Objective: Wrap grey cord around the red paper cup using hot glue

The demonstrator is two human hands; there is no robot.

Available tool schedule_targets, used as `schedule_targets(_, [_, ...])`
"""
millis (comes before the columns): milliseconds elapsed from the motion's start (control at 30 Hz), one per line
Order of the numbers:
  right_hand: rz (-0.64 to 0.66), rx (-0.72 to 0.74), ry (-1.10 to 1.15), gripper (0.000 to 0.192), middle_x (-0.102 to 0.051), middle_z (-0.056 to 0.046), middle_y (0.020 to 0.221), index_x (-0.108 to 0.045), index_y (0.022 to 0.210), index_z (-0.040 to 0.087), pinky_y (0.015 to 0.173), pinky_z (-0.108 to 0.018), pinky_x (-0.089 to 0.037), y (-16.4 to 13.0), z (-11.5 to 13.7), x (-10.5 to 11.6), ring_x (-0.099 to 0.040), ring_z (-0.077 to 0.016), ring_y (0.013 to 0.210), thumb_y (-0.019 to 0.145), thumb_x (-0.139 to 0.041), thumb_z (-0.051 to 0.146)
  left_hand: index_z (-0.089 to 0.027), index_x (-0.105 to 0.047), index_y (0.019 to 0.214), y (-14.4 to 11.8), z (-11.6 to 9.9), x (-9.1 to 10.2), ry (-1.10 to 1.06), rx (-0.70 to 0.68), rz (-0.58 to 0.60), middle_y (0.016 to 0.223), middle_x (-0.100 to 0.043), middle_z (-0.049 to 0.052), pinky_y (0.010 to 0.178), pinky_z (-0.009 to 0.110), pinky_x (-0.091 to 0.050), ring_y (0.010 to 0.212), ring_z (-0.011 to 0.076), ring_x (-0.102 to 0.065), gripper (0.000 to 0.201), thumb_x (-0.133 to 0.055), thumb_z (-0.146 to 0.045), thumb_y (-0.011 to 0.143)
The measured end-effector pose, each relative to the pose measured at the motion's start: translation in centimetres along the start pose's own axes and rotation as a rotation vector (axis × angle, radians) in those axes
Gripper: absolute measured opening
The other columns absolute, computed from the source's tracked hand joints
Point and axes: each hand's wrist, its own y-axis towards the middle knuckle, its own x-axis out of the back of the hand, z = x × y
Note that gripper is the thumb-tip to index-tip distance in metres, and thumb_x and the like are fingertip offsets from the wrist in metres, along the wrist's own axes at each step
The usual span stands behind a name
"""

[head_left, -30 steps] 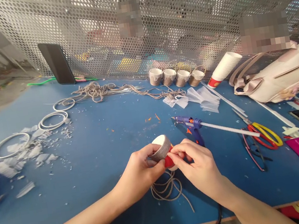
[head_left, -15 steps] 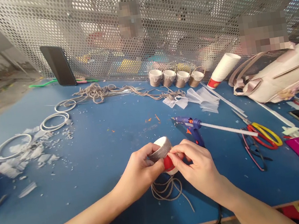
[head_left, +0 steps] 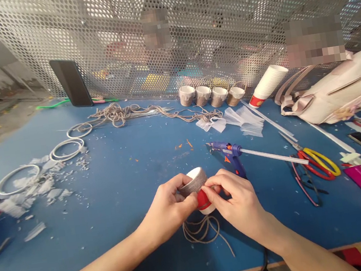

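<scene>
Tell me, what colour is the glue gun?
The glue gun is blue-purple with an orange trigger, seen in the head view.

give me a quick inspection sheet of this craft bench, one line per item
surface: blue tabletop, littered with white paper scraps.
job's things: small paper cup with red base, partly wrapped in brown cord; loose cord loops beneath it.
clutter: blue hot glue gun, red and yellow scissors, white rings, four cord-wrapped cups, stack of white paper cups, pink bag, black phone.
grips: left hand holds the cup; right hand pinches cord at its red base.
cables: a dark lead runs over the table's near edge.
surroundings: perforated metal screen, people behind it.
</scene>
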Motion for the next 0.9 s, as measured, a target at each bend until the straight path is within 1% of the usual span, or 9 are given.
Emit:
schedule_targets(100, [-0.005, 0.003, 0.003, 0.012, -0.051, 0.000, 0.064, -0.055, 0.078, 0.019, 0.056, -0.026, -0.039, 0.01, -0.02, 0.08, -0.048, -0.0125, 0.059, 0.089, -0.051, 0.015, -0.016, -0.053, 0.073, 0.01, 0.00, -0.02, 0.031, -0.009, -0.020, 0.061, -0.057, -0.004, 0.054, 0.022, -0.038, 0.056, 0.0107, -0.050, 0.014, -0.059, -0.028, 0.072])
schedule_targets(267, [-0.026, -0.002, -0.014, 0.013, -0.054, -0.001, 0.066, -0.055, 0.080, 0.018, 0.057, -0.026, -0.040, 0.20, -0.13, 0.24, -0.049, -0.0128, 0.060, 0.090, -0.049, 0.014, -0.016, -0.054, 0.072, 0.02, 0.13, 0.11, 0.073, -0.054, -0.037, 0.060, -0.052, -0.006, 0.052, 0.021, -0.036, 0.055, 0.0090, -0.045, 0.007, -0.055, -0.023, 0.072])
schedule_targets(400, [-0.047, 0.019, -0.031, 0.015, -0.050, 0.001, 0.062, -0.055, 0.077, 0.018, 0.054, -0.025, -0.038, 0.24, -0.24, 0.11, -0.046, -0.0117, 0.057, 0.090, -0.049, 0.015, -0.016, -0.053, 0.069, -0.06, -0.04, 0.12, 0.067, -0.047, -0.045, 0.058, -0.049, -0.006, 0.052, 0.020, -0.035, 0.054, 0.0083, -0.043, 0.005, -0.053, -0.021, 0.069])
schedule_targets(500, [-0.066, 0.034, -0.029, 0.014, -0.048, 0.001, 0.061, -0.055, 0.076, 0.017, 0.053, -0.024, -0.037, 0.22, -0.25, -0.02, -0.044, -0.0110, 0.055, 0.089, -0.050, 0.015, -0.016, -0.054, 0.068, -0.08, -0.35, 0.07, 0.054, -0.042, -0.049, 0.058, -0.051, -0.006, 0.052, 0.021, -0.035, 0.054, 0.0090, -0.045, 0.005, -0.051, -0.020, 0.067])
schedule_targets(600, [-0.065, 0.029, -0.022, 0.014, -0.048, 0.001, 0.061, -0.055, 0.076, 0.017, 0.052, -0.024, -0.036, 0.21, -0.19, -0.04, -0.044, -0.0110, 0.055, 0.089, -0.050, 0.014, -0.015, -0.057, 0.070, -0.03, -0.58, 0.15, 0.042, -0.043, -0.027, 0.059, -0.054, -0.004, 0.055, 0.022, -0.038, 0.057, 0.0105, -0.048, 0.009, -0.050, -0.020, 0.068])
schedule_targets(900, [-0.064, 0.019, -0.017, 0.015, -0.047, 0.001, 0.061, -0.055, 0.076, 0.017, 0.053, -0.025, -0.036, 0.23, -0.28, -0.08, -0.045, -0.0114, 0.055, 0.089, -0.050, 0.016, -0.015, -0.058, 0.070, -0.10, -0.19, 0.57, 0.080, -0.072, -0.012, 0.059, -0.054, -0.004, 0.058, 0.024, -0.038, 0.059, 0.0120, -0.048, 0.013, -0.051, -0.025, 0.074])
